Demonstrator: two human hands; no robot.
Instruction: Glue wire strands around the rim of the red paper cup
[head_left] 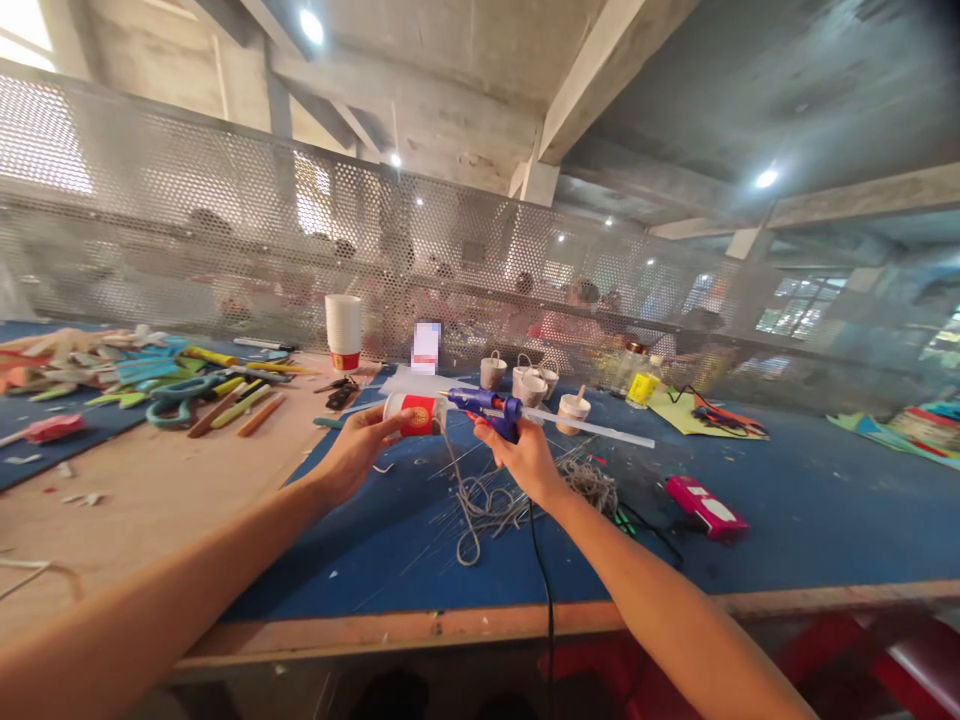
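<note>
My left hand (361, 448) grips a red and white paper cup (420, 416) lying on its side in the air above the blue mat. In my right hand (525, 455) is a blue glue gun (486, 403), its nozzle close to the cup's upper edge. A long translucent glue stick (600, 428) sticks out of the gun's back. Grey cord (466, 520) hangs from the cup's right end down to a loose pile on the mat. The gun's black cable (541, 570) runs over the table's front edge.
Behind my hands stand several small cord-covered cups (493, 372), a phone (427, 348) and a stack of paper cups (343, 325). Scissors (180, 400) and tools lie left. A pink box (706, 508) and a yellow bottle (643, 386) are right. A perforated metal screen (472, 250) rises behind.
</note>
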